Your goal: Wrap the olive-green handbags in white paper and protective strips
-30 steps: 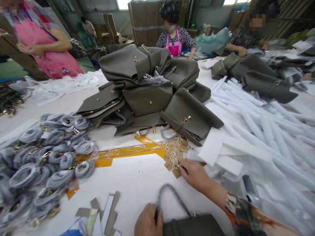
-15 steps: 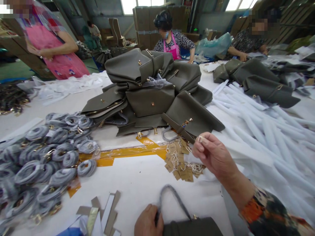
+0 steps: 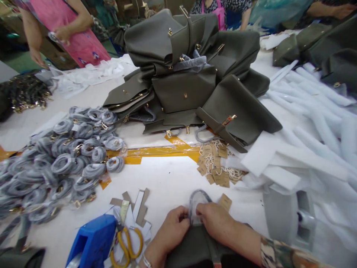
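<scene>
A dark olive bag (image 3: 186,247) lies at the bottom centre, its wrapped grey handle (image 3: 199,192) standing up in a loop. My left hand (image 3: 174,227) is closed at the left side of that loop, with thumb and fingers pinched on the handle. Inside and over the right side of the loop is my right hand (image 3: 213,219), its fingers pinched together; what they hold is too small to make out. A brown paper tag (image 3: 225,202) shows just behind my right hand. Beyond it lies a pile of brown tags with white strings (image 3: 216,165).
Olive bags (image 3: 184,91) are heaped at centre back. Coiled grey straps (image 3: 64,163) cover the left. Yellow-handled scissors (image 3: 129,243) lie beside a blue tape dispenser (image 3: 93,240). White foam strips (image 3: 315,111) and a grey dispenser (image 3: 287,216) are at right. People stand across the table.
My right hand has come down and left from the tag pile to the bag's handle, and a tag now shows beside it. The view has tilted down, bringing scissors and dispensers into sight.
</scene>
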Demonstrator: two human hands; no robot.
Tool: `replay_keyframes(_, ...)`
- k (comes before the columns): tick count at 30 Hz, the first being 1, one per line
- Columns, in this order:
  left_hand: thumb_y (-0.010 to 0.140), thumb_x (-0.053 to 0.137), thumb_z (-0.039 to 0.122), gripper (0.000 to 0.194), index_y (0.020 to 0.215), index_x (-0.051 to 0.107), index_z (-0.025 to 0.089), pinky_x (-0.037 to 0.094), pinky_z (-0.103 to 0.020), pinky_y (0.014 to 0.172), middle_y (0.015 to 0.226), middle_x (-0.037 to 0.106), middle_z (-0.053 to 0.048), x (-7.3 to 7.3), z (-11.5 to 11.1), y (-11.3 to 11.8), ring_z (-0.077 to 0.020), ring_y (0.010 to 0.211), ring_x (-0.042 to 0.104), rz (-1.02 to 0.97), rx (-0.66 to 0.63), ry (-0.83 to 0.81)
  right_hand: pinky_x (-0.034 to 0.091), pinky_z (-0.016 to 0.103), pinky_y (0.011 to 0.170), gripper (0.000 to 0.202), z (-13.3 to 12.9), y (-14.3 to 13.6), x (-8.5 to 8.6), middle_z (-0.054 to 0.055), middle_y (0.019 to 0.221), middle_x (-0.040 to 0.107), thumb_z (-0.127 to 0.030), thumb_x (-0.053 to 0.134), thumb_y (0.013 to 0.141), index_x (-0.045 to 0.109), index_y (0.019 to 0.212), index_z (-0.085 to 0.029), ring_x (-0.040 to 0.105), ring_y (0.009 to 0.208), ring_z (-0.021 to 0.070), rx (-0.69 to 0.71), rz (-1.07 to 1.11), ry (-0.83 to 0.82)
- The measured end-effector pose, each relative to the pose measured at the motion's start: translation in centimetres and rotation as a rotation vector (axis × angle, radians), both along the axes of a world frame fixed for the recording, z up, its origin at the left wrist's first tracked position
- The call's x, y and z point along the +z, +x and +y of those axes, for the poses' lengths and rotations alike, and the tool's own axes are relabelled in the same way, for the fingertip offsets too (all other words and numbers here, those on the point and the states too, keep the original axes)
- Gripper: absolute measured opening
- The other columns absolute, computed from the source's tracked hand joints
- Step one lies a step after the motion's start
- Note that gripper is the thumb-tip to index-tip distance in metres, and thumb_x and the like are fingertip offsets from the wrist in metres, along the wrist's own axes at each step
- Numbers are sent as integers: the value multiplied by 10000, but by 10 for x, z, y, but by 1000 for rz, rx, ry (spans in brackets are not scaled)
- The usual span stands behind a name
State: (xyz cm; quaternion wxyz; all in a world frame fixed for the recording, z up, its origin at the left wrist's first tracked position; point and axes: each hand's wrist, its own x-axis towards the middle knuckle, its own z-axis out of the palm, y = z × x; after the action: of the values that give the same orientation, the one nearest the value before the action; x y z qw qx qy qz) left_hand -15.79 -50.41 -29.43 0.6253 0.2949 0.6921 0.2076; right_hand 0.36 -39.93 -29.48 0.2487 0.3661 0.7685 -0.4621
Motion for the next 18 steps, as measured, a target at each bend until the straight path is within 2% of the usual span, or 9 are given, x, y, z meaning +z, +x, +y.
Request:
replay_keyframes(3, 682, 480, 218, 299, 865, 705, 145, 381, -262, 670, 733, 647, 1, -5, 1, -8, -138, 701, 545, -298, 184, -108, 408, 314, 748, 301, -2, -3, -15, 109, 963, 762, -73, 523, 793, 730, 979, -188, 691, 934, 257, -71, 38, -11)
replay_keyframes(6, 710, 509, 254, 379, 999, 725, 137, 386, -254, 650, 750, 670, -3, -13, 1, -8, -127, 664, 554, -383, 240, -125, 410, 294, 736, 296, -4, -8, -24, 78, 919, 735, -75, 552, 782, 683, 1025, -181, 663, 887, 221, -205, 80, -22)
replay_keyframes(8, 754, 531, 271, 393, 1078, 713, 144, 370, -246, 615, 734, 666, 11, -18, 2, -7, -114, 617, 529, -365, 183, -101, 399, 289, 713, 235, -5, -13, -26, 62, 870, 707, -67, 561, 777, 648, 968, -173, 639, 833, 205, -236, 92, -26)
replay_keyframes(10, 775, 534, 267, 355, 1058, 713, 150, 346, -239, 581, 710, 659, 22, -22, 4, -6, -108, 587, 504, -338, 110, -95, 387, 290, 705, 180, -6, -17, -26, 56, 851, 687, -55, 555, 784, 613, 909, -171, 618, 805, 195, -239, 98, -22)
replay_keyframes(15, 788, 505, 224, 177, 705, 652, 171, 355, -261, 605, 634, 609, 21, -22, 9, -4, -135, 624, 523, -24, -41, -49, 384, 294, 714, 191, -1, -21, -22, 42, 810, 663, -27, 564, 772, 589, 901, -166, 605, 795, 194, -227, 93, -38)
replay_keyframes(18, 803, 490, 170, 169, 683, 608, 187, 350, -273, 644, 657, 605, 14, -15, 11, -3, -148, 679, 538, 146, -163, 33, 395, 285, 706, 212, 1, -18, -21, 24, 772, 659, -16, 570, 760, 589, 904, -170, 615, 783, 189, -224, 101, -71)
